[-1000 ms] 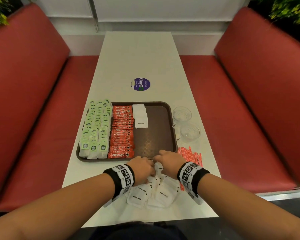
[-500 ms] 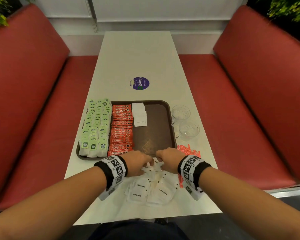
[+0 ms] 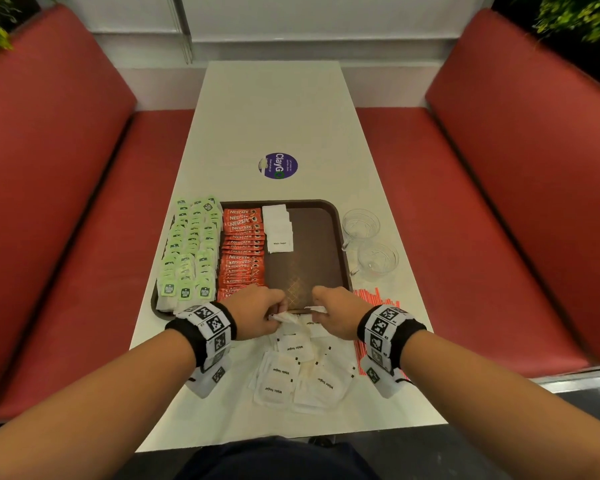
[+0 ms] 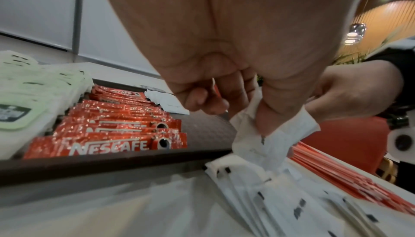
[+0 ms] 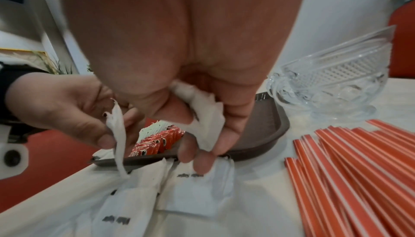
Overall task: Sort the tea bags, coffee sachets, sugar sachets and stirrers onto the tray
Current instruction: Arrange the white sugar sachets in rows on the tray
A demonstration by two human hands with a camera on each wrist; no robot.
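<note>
Sugar sachets [image 3: 293,368]: a loose, overlapping heap of white paper packets on the tabletop [image 3: 274,116], just near of the tray [image 3: 338,244] and between the two wrists. Judged light, thin and limp; the paper crumples where pinched, so a corner or edge grip with fingertips suits them, one or a few at a time. Printed faces lie at mixed angles, with no common long axis in the heap. A short row of sachets already lies on the tray [image 3: 278,228], stacked along the near–far line with labels reading across, to the right of the coffee sachets [image 3: 243,251]; these run in a near–far column, each packet's long axis left–right. Tea bags [image 3: 189,251] fill the tray's left part in near–far columns. The right part of the tray is bare. Left hand [image 3: 257,315]: fingers curled, thumb and fingers pinching a crumpled sachet [image 4: 271,139] above the far edge of the heap. Right hand [image 3: 336,315]: fingers curled round another crumpled sachet [image 5: 206,120], with a fingertip [image 5: 202,162] touching a packet still on the tabletop. Stirrers [image 3: 374,306]: a bundle of thin orange sticks on the tabletop, right of the heap and partly hidden by the right wrist, long axes roughly near–far; judged stiff and light. Two glass cups [image 3: 368,240] stand right of the tray. Sugar sorting looks partly done; stirrers not yet placed
</note>
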